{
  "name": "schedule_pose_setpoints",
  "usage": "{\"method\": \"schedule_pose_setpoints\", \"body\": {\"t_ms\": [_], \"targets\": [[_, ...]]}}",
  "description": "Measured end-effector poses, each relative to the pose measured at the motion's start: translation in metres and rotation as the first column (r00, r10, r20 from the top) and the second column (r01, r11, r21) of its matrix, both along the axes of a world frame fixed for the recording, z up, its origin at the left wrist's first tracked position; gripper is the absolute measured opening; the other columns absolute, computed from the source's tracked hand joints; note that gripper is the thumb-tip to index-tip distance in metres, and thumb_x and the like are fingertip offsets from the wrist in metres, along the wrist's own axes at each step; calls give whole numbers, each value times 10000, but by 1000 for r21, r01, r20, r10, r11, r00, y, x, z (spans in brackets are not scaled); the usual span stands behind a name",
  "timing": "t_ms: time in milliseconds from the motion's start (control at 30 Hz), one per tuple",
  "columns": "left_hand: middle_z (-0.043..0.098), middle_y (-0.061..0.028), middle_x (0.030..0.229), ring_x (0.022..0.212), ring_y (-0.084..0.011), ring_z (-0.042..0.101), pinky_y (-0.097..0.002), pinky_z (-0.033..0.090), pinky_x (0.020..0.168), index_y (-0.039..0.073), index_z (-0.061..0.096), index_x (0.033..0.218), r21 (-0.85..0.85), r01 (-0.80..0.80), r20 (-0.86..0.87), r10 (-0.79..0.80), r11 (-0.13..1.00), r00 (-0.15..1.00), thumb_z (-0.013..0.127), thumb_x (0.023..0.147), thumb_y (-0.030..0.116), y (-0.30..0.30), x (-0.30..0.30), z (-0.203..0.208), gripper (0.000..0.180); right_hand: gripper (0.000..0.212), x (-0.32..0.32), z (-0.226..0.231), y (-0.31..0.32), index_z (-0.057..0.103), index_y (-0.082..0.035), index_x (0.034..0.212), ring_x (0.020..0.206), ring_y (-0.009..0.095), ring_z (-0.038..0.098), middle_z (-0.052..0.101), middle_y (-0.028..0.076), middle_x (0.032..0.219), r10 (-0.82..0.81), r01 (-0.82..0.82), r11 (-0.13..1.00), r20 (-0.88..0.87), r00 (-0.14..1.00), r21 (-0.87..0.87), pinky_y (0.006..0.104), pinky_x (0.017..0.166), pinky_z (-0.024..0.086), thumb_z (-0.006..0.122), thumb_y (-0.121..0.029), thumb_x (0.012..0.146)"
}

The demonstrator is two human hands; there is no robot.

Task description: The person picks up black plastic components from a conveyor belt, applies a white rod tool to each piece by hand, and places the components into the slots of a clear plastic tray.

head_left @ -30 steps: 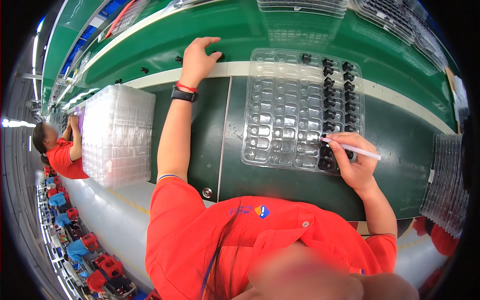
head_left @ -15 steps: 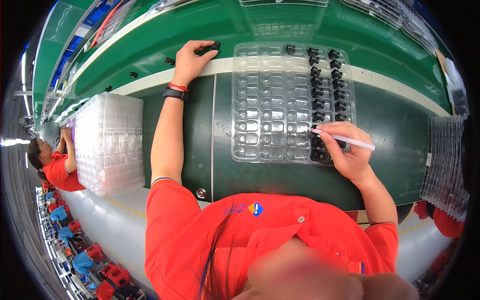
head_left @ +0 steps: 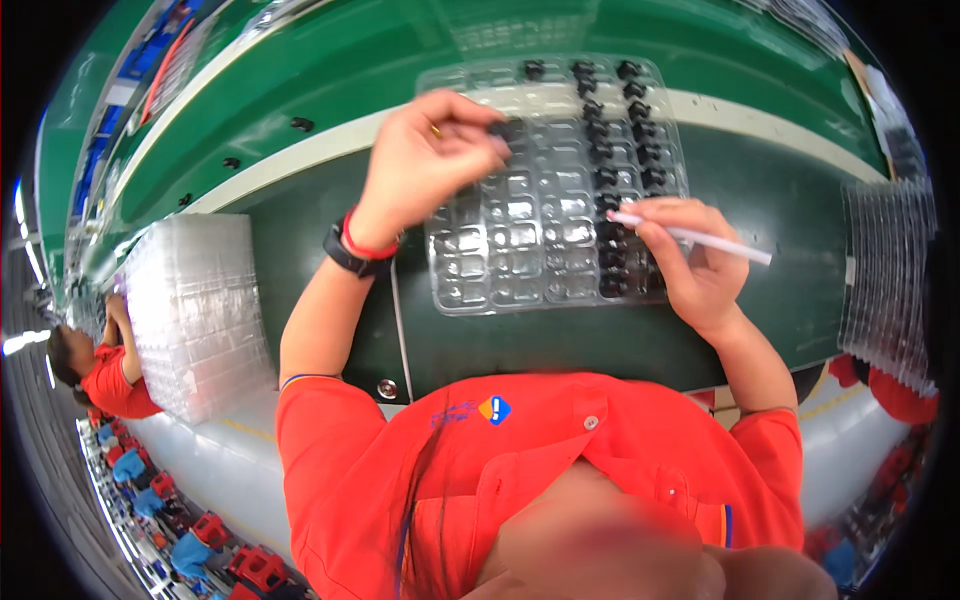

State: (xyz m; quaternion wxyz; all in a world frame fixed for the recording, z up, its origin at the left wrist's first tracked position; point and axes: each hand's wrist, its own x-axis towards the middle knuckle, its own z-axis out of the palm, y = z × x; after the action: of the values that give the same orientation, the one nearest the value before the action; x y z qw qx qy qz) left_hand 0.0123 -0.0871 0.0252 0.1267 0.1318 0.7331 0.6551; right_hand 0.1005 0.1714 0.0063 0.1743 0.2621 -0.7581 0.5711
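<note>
where black parts [head_left: 642, 130] sit, clear tray [head_left: 515, 265]

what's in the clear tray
The clear tray holds black parts in its two rightmost columns, plus one further left in the far row. Pockets behind the left hand and right hand are hidden.

- Compartment tray [head_left: 571, 262]: clear plastic, glossy, sharp highlights.
- Black parts [head_left: 604, 150]: probably plastic, satin; motion blur limits reading.
- White stick [head_left: 730, 243]: smooth plastic, low sheen.
- 2 tray stacks [head_left: 195, 320]: clear plastic, ribbed sides, shiny.
- Worktop [head_left: 800, 210]: dark green, smooth, semi-gloss.
- Round fitting [head_left: 387, 387]: bright metal, polished.
- Shirt [head_left: 560, 395]: red cloth, matt, soft folds.
</note>
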Motion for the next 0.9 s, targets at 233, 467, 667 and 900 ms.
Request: {"method": "schedule_pose_setpoints", "body": {"t_ms": [233,467,667,900], "targets": [[681,-95,838,777,-101,667,-199,534,666,-28,599,893,41,265,234,-267,963,935,701,747,-3,41,41,-11,180,121,1,-4,-5,600,26,943,856,234,669,672,154,925,6,-9,999,71,997,52,308,736,532,619,65,830],[687,-101,845,799,-115,673,-210,542,680,-21,587,856,83,276,265,-288,958,920,698,757,-5,40,40,-18,150,103,2,-8,-11,629,17,912,795,208,676,685,122,890,0,-13,990,91,996,143,280,676,538,652,35,814],[687,-93,841,802,-114,672,-212,543,684,-24,588,856,67,286,242,-294,956,925,697,760,5,42,42,-20,148,117,3,-10,-11,641,14,915,781,205,676,686,118,878,-13,6,983,37,999,185,276,663,538,664,34,802],[685,-79,818,751,-90,661,-212,536,650,-35,604,828,-9,280,204,-272,960,941,702,750,16,42,44,-15,135,133,1,-10,-13,643,14,917,772,215,677,690,114,864,-7,4,978,13,1000,207,279,660,539,671,37,788]]}}
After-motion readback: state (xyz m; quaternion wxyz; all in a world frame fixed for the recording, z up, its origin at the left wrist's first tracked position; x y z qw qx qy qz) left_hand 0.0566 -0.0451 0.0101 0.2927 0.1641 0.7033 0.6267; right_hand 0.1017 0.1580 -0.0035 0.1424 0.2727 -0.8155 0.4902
